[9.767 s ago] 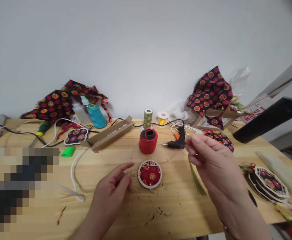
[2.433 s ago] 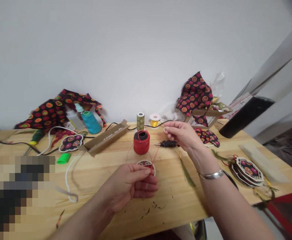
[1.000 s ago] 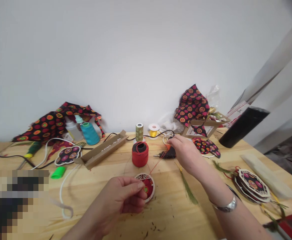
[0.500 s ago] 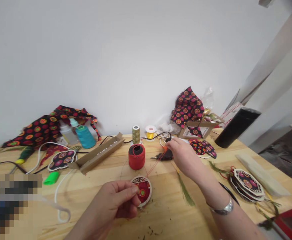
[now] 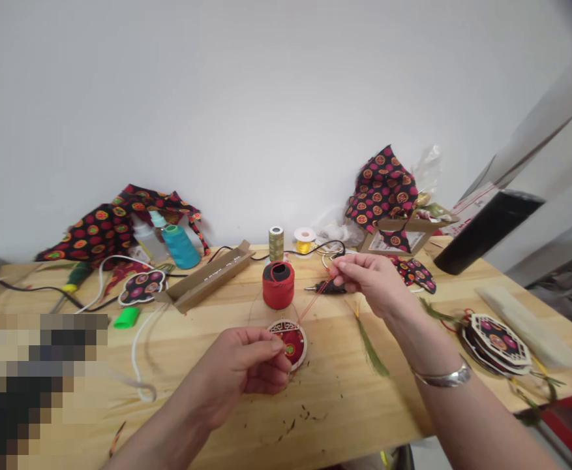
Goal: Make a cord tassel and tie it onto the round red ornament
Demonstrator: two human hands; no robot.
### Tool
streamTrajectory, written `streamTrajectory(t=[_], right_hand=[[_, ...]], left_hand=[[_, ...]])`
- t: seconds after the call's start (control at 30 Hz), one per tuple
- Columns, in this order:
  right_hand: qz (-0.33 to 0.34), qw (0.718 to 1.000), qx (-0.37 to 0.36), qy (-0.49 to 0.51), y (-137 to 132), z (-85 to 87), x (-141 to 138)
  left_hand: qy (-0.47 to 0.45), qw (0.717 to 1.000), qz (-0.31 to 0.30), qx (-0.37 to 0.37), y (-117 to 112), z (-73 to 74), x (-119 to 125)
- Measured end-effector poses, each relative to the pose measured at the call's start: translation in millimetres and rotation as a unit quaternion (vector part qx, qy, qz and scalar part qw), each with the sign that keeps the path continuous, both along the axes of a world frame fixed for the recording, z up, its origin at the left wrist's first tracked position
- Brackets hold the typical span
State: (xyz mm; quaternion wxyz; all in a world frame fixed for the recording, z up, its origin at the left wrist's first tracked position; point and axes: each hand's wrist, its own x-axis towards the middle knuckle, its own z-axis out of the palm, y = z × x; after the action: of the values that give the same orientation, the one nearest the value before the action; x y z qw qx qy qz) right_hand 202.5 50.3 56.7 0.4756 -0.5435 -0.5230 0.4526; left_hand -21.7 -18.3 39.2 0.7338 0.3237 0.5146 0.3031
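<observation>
Between thumb and fingers, my left hand [image 5: 254, 361] pinches the left edge of a round pendant [image 5: 295, 347] with a pale fretwork rim and dark red patterned cloth inside. Red thread [image 5: 312, 304] runs from the pendant's top up to my right hand [image 5: 368, 279], whose thumb and fingertips are closed on it. A spool of red thread [image 5: 278, 287] stands just behind the pendant. Beyond my right fingertips lies a black pen-like tool [image 5: 325, 287] with a metal tip. A green tassel [image 5: 371, 349] lies flat to the right of the pendant.
At the right lies a stack of octagonal pendants [image 5: 498, 343]; a black cylinder [image 5: 488, 232] leans behind it. Along the wall stand a gold thread spool [image 5: 276, 245], a yellow spool [image 5: 304, 240] and a teal cone [image 5: 180, 248]. A long cardboard box [image 5: 212, 281] and white cord [image 5: 136, 352] lie left.
My right hand has drawn back from beside the black tool, with the red thread stretched between it and the pendant. The left hand keeps its pinch. The whole view has shifted slightly.
</observation>
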Motion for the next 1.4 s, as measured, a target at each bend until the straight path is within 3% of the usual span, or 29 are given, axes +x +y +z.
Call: streamTrajectory(t=[0.17, 0.5, 0.8, 1.4], right_hand=[[-0.004, 0.995, -0.043, 0.089, 1.0, 0.7, 2.7], [-0.024, 0.985, -0.088, 0.148, 1.1, -0.3, 4.8], [0.006, 0.957, -0.155, 0.245, 1.6, 0.2, 5.1], [0.057, 0.910, -0.177, 0.371, 0.4, -7.3, 1.2]], left_hand=[[-0.001, 1.000, 0.002, -0.008, 0.8, 0.5, 0.3], [0.000, 1.000, -0.008, -0.004, 0.4, 1.0, -0.5], [0.011, 1.000, -0.018, 0.001, 0.2, -0.8, -0.5], [-0.004, 1.000, -0.008, 0.021, -0.1, -5.6, -1.9]])
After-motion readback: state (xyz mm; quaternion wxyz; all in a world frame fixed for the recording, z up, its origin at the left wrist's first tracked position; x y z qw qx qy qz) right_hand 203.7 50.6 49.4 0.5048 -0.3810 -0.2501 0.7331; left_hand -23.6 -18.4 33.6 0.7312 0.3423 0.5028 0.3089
